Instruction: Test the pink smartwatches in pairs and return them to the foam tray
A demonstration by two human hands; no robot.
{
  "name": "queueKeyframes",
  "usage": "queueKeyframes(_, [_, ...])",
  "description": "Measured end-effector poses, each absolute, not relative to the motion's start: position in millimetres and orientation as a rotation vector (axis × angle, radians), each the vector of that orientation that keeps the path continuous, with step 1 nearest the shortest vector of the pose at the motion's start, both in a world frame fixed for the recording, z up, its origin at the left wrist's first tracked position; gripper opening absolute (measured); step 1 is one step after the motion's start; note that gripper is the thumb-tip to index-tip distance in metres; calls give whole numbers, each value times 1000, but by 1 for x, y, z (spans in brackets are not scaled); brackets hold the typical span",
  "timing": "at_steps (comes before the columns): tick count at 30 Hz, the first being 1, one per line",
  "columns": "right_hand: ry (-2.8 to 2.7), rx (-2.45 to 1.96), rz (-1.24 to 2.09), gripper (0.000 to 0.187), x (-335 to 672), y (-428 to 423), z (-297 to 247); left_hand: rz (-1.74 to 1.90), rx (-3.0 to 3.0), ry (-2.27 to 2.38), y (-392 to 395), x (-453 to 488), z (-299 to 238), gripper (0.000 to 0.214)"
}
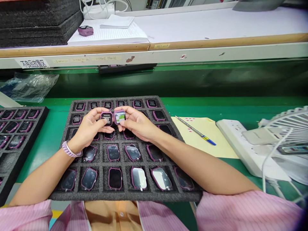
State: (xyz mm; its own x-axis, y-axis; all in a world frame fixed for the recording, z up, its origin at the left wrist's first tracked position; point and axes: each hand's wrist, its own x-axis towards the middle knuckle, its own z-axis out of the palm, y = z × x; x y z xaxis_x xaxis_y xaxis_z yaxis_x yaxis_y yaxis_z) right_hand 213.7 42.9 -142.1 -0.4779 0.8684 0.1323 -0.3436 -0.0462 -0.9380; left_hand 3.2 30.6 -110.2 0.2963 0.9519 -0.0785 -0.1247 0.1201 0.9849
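My left hand (pixel 92 126) is closed on a purple smartwatch body (pixel 106 118) whose dark screen shows lines of white text. Beside it, my right hand (pixel 134 122) grips another purple smartwatch (pixel 119 117); its screen looks bright, with green and white patches. Both watches are held side by side above a black foam tray (pixel 125 195). Many more purple watches sit in the tray's square pockets, such as a dark-screened one (pixel 115 178) in the front row. Several in the far rows, like this watch (pixel 151 103), show text. My hands and forearms hide some middle pockets.
A second foam tray (pixel 44 118) of watches lies at left. To the right are a yellow sheet (pixel 216 149) with a pen (pixel 197 131), a white power strip (pixel 231 134) and a white fan (pixel 291 125). Above, a shelf holds a watch (pixel 85 30), paper (pixel 108 38) and stacked foam (pixel 38 25).
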Motion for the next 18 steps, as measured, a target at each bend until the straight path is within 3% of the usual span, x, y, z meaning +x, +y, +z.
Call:
queueKeyframes(8, [-1292,-601,1670,53,214,44,-142,1000,1145,894,30,4,-109,46])
queueKeyframes(14, [-1168,-625,1727,37,211,44,-141,967,1105,914,31,5,-109,37])
queueKeyframes(18, [-1107,-613,1765,39,210,43,-139,959,1068,911,31,5,-106,37])
